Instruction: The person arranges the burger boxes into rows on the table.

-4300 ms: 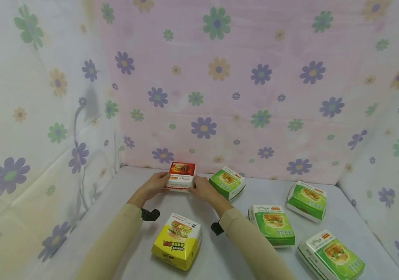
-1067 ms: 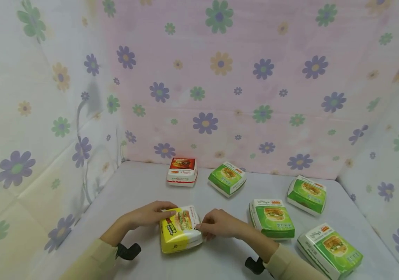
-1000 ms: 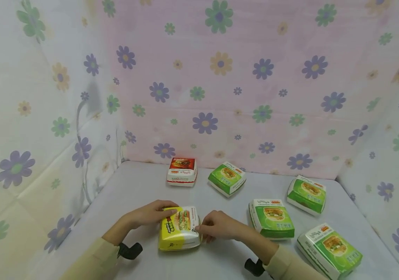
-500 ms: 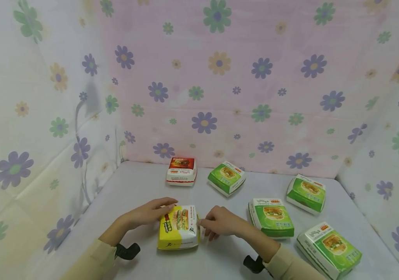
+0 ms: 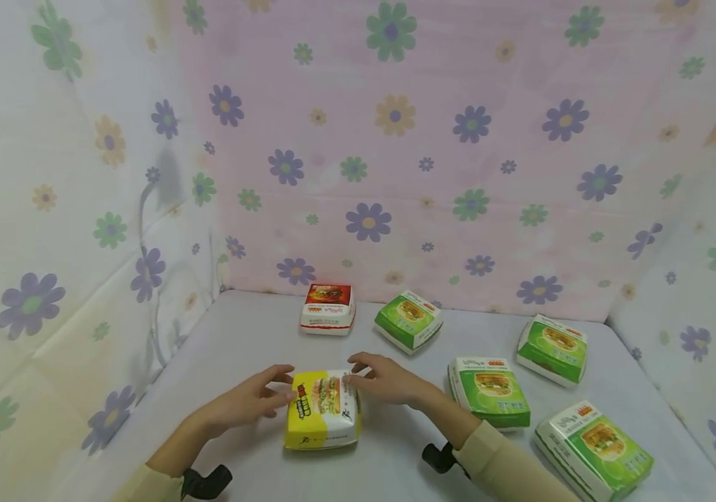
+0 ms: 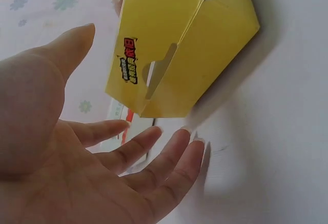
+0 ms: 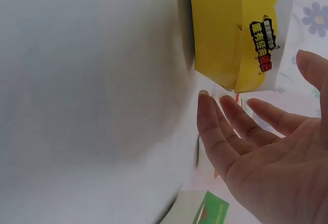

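A yellow and white burger box (image 5: pixel 323 415) lies on the white table between both hands, its burger picture facing up. On its left side, my left hand (image 5: pixel 241 403) has relaxed fingers with the thumb near the box edge. In the left wrist view a gap shows between the spread left hand (image 6: pixel 87 167) and the yellow box (image 6: pixel 164 44). My right hand (image 5: pixel 392 380) hovers at the far right corner, fingers extended. The right wrist view shows this right hand (image 7: pixel 282 157) holding nothing, just short of the yellow box (image 7: pixel 218 29).
A red and white burger box (image 5: pixel 328 310) stands at the back of the table, left of a green burger box (image 5: pixel 408 321). More green boxes lie on the right, including one near the right forearm (image 5: pixel 489 394). A flowered curtain (image 5: pixel 420 188) surrounds the table.
Both hands have left the red box at the back and come to the yellow one. The yellow box has been turned and set squarer. Since half a second ago, the hands have let go of it.
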The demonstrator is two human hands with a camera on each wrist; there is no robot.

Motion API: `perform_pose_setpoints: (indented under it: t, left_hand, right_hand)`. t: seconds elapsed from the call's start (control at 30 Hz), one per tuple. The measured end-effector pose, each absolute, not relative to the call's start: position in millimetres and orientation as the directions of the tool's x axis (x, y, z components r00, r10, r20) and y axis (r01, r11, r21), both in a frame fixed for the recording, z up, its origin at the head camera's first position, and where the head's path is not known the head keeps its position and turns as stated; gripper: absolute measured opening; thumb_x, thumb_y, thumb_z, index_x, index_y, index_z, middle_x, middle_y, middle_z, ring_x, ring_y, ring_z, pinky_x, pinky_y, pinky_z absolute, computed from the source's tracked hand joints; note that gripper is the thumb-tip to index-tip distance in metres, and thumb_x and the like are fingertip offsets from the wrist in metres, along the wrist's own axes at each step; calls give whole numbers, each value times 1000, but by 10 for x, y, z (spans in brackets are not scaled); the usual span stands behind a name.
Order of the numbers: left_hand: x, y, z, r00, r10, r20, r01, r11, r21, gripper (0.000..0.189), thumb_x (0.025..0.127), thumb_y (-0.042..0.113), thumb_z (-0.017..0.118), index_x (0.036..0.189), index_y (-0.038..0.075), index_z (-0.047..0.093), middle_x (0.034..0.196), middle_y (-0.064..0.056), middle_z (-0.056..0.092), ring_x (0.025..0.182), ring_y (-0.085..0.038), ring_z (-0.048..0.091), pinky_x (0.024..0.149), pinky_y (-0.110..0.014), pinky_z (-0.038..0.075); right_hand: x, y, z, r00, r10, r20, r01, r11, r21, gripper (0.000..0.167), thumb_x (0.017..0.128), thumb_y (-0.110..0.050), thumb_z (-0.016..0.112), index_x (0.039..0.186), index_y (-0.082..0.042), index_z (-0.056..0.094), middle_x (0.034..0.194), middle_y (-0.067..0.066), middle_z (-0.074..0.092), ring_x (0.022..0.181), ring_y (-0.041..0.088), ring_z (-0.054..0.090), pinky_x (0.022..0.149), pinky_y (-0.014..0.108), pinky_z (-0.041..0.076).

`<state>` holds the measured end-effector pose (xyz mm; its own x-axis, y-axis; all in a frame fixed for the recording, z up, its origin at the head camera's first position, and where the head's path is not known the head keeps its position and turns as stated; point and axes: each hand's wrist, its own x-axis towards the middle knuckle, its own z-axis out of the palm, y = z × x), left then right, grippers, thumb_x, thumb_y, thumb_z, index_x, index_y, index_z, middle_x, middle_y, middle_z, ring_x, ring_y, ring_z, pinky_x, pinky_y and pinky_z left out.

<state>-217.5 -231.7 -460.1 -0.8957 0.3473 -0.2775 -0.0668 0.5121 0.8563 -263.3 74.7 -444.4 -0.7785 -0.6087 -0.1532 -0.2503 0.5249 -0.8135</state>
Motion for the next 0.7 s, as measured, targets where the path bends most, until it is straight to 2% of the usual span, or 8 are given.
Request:
perform_pose_setpoints:
  t: [0.1, 0.33, 0.57, 0.7]
  left_hand:
    - [-2154, -2294, -4627, -888, 364, -280, -63, 507, 860, 74, 98, 45, 68, 155, 7, 38, 148, -18, 48, 121, -29, 59, 90, -44, 57]
    - [-2145, -2291, -4630, -876, 387, -288, -59, 507, 860, 75, 98, 44, 68, 154, 3, 39, 149, -21, 47, 120, -30, 60, 90, -46, 57]
    - [-2156, -2295, -4625, -870, 402, -285, -56, 494, 868, 74, 101, 42, 65, 156, 3, 36, 151, -25, 44, 127, -40, 55, 91, -46, 57]
    - [-2247, -2294, -4654, -873, 403, -275, -56, 477, 877, 67, 102, 43, 62, 154, 5, 42, 152, -24, 44, 132, -42, 51, 88, -44, 59]
  right_hand:
    - [-2626, 705, -4466, -771, -615, -165, -243, 524, -817, 53, 102, -39, 61, 143, -6, 55, 132, 11, 61, 117, 29, 61, 92, 47, 55]
    - [-2590, 665, -4497, -778, -597, -196, -216, 546, -809, 49, 102, -39, 62, 140, -8, 58, 126, 8, 61, 112, 24, 61, 86, 42, 56]
    - [-2581, 686, -4520, -767, -612, -192, -240, 551, -799, 43, 103, -39, 60, 132, -7, 64, 117, 3, 63, 107, 20, 60, 83, 39, 55]
    - [-2551, 717, -4500, -776, -601, -192, -258, 580, -772, 40, 101, -39, 63, 126, -7, 67, 107, 0, 64, 96, 16, 58, 77, 35, 53]
